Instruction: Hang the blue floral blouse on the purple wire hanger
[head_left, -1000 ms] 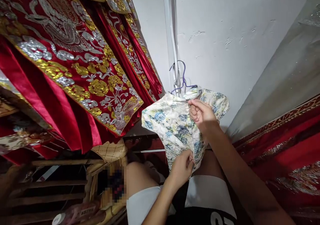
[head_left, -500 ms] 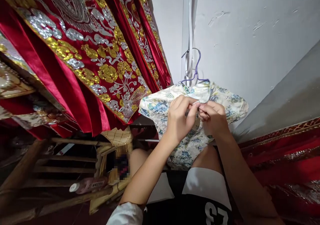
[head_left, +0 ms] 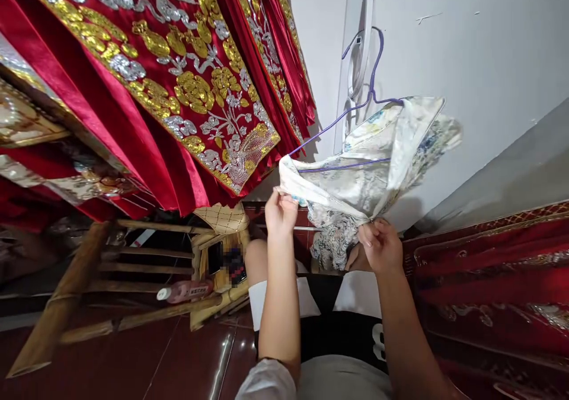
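Observation:
A white floral garment (head_left: pixel 355 189) with blue and green print hangs partly on a purple hanger (head_left: pixel 372 86). Its neckline gapes, baring the hanger's left arm and lower bar. At the garment's left edge, my left hand (head_left: pixel 282 210) pinches the cloth between thumb and fingers. My right hand (head_left: pixel 380 243) grips the front edge of the opening lower down, fingers closed on the fabric. Between the two hands the cloth is pulled taut. The lower part of the garment bunches over my knees.
The hanger's hook is on a white strap (head_left: pixel 367 26) against the wall. Red cloth with gold and silver embroidery (head_left: pixel 195 92) hangs at left. Below it stand a bamboo chair (head_left: pixel 155 269) and a pink bottle (head_left: pixel 186 291). More red fabric (head_left: pixel 498 293) lies at right.
My hands have moved apart from the middle of the neckline, the left one leftward. The garment's left shoulder has come off the hanger, and the opening is stretched wide. The view has shifted.

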### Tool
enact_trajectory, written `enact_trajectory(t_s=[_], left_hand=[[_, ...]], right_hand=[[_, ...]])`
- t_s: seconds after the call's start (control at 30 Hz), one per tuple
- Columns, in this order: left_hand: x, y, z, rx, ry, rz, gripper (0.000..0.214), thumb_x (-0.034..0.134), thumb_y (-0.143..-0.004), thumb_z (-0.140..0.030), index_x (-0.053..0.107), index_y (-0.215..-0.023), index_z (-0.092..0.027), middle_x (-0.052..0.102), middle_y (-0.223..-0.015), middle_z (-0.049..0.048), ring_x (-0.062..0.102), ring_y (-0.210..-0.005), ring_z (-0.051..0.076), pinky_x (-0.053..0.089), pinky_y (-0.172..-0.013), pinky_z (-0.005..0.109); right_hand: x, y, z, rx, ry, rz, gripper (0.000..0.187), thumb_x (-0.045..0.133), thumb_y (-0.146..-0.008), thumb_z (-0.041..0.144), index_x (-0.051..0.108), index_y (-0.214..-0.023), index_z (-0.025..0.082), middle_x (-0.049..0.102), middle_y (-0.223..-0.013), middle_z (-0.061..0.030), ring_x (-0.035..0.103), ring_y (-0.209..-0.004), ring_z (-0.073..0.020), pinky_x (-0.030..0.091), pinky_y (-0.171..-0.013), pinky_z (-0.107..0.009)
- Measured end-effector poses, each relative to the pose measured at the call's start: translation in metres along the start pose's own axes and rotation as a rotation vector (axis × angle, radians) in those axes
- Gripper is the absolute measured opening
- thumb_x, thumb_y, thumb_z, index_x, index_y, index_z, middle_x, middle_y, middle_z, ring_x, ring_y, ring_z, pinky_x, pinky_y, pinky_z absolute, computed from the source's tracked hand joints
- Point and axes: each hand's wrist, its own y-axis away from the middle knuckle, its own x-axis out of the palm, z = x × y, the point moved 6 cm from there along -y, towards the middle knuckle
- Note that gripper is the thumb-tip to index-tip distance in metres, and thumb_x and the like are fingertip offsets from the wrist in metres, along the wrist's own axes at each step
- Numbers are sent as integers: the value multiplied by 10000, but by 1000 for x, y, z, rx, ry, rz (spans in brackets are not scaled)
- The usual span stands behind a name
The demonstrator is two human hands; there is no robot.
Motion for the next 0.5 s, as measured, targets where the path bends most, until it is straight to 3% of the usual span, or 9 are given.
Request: enact_trajectory(t_s=[0.17,0.27,0.4,0.5], left_hand=[[-19,38,59,-195,86,-125,193,552,-992,-279,638,-867,-160,728,-932,84,707,-926,155,535,-885,277],[-28,55,77,-165,-60,-130,162,650,-918,-320,658,-894,-160,713,-908,48,674,-836,148,504,-791,249],[-24,67,75,-98,-119,-81,307,746,-837,-464,637,-855,-178,665,-836,3,608,-769,132,471,-756,232],[1,78,56,-61,-24,67,371,773,-811,-525,612,-856,-195,643,-866,4,602,-798,142,481,-785,244]], right_hand=[[-2,4,-12,25,-59,26,413,667,-747,410,349,-538,248,236,-395,77,255,-411,-114,250,-474,-280],[-7,7,-21,74,29,63,417,624,-766,424,327,-531,250,249,-403,75,245,-418,-109,251,-488,-287],[-10,18,-31,251,271,198,395,618,-785,363,370,-502,243,337,-425,59,259,-436,-100,224,-492,-287],[-5,28,-34,412,405,347,334,664,-801,339,510,-529,219,445,-457,32,336,-448,-113,250,-488,-286]])
